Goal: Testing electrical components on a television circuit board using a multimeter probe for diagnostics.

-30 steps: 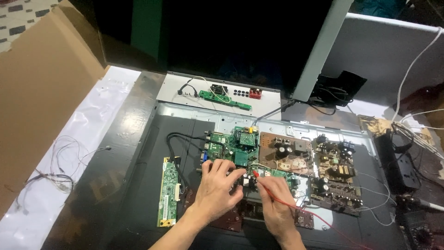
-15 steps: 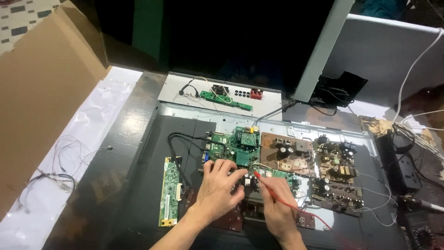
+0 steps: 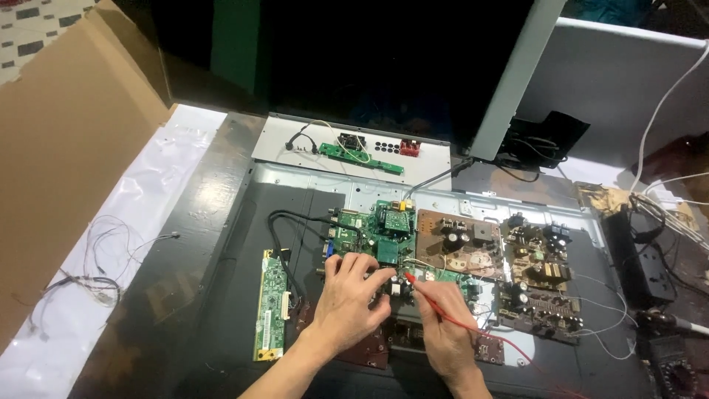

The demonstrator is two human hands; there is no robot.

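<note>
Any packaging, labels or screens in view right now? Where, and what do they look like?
Cardboard box flap: far left, large, plain brown, tilted.
White plastic sheet: beneath the flap, left of the panel, long, wrinkled.
Opened flat-screen back: centre, dark rectangular panel lying flat, circuit boards on it.
Labels: none I can make out.

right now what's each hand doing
Left hand: fingers curled, resting on the green circuit board, holding nothing visible.
Right hand: closed on the red probe.
</note>
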